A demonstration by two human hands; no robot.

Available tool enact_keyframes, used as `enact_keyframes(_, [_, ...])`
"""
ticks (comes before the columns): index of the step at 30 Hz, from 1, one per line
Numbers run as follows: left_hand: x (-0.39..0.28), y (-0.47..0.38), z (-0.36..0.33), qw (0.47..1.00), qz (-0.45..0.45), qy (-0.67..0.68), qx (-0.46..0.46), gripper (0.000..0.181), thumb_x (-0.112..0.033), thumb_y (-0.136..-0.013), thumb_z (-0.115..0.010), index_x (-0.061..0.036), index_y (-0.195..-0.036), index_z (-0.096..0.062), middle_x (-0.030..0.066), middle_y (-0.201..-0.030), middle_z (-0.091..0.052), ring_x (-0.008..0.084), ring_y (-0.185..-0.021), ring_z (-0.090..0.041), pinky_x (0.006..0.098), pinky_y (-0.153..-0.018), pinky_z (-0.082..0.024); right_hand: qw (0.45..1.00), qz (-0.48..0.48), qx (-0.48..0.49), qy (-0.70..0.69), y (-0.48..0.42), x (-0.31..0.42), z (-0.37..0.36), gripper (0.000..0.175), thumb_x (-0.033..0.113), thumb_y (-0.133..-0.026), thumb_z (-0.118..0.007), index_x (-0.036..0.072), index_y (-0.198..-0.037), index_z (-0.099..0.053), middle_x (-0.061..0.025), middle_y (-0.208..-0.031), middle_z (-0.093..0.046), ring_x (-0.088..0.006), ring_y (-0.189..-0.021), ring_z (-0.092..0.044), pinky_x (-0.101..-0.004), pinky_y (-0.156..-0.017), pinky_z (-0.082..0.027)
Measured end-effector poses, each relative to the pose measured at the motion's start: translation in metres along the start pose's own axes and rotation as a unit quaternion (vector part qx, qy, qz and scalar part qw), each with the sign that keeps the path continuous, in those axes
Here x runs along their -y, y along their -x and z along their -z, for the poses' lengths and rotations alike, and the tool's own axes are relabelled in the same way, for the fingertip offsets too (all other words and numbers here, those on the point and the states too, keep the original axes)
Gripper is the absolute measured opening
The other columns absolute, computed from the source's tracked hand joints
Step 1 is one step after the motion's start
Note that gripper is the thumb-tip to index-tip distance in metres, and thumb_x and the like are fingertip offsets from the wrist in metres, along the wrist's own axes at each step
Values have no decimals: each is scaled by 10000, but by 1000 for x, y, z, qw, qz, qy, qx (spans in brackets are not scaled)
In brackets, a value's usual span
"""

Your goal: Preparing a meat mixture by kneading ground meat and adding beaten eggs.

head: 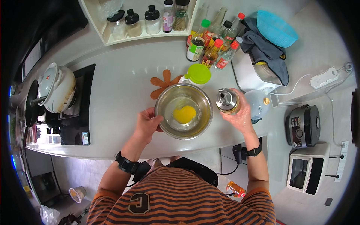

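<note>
A stainless steel mixing bowl rests on the grey countertop, partly lit inside by reflections. In its bottom lies raw egg, a yellow yolk mass with clear white around it. My left hand grips the bowl's left rim, thumb over the edge and fingers outside. To the right of the bowl, my right hand is wrapped around a dispenser bottle with a metal pouring cap. Most of the bottle's body is hidden under the cap and my fingers. The bottle is apart from the bowl.
Behind the bowl sit a brown flower-shaped trivet and a green-lidded container. Several sauce bottles crowd the back. A lidded pot stands on the left cooktop. A rice cooker is at right.
</note>
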State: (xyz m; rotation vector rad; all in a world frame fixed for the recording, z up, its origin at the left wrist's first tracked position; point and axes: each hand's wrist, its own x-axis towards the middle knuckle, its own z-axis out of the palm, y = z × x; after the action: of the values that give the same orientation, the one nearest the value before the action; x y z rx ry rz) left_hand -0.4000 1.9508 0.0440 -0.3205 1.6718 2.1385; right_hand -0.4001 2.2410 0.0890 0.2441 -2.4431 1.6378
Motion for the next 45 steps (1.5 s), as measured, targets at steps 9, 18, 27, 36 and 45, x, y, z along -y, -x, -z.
enact_keyframes(9, [-2, 3, -9, 999, -23, 11, -22, 35, 13, -752, -516, -6, -751, -545, 45, -690, -585, 112, -556, -577, 264, -498, -523, 983, -19, -174, -47, -58, -72, 4, 539, 17, -588, -736, 27, -1045, -450, -54, -945, -572, -132, -843, -554, -276, -779, -439])
enact_keyframes(18, [16, 57, 34, 983, -33, -6, -181, 96, 44, -725, -518, -37, -686, -555, -5, -621, -547, 62, -525, -538, 208, -452, -493, 945, 30, -315, -83, -111, -138, -6, 483, 51, -603, -761, 32, -985, -466, -55, -885, -559, -141, -784, -540, -265, -707, -444])
enact_keyframes(27, [34, 139, 104, 962, -14, 67, -265, 73, 26, -718, -534, -26, -717, -585, 18, -627, -579, 89, -510, -560, 230, -439, -502, 943, -27, -330, 11, -100, -170, 2, 766, 206, -713, -713, 20, -1300, -258, -182, -1197, -445, -253, -1103, -441, -318, -879, -397])
enact_keyframes(36, [73, 265, 223, 933, -52, 116, -337, 73, -1, -711, -539, -21, -742, -602, 25, -625, -584, 100, -499, -568, 237, -438, -505, 995, -15, -100, 23, 4, -49, -79, 179, 120, -800, -603, -32, -892, -586, -69, -804, -597, -102, -729, -540, -229, -678, -437])
enact_keyframes(45, [129, 396, 355, 880, -97, 130, -446, 34, -10, -705, -548, 4, -714, -578, 28, -651, -565, 114, -526, -566, 263, -455, -522, 959, 129, 246, 56, 56, 150, -378, 73, 40, -745, -594, -31, -748, -608, -75, -675, -596, -102, -576, -539, -218, -541, -446])
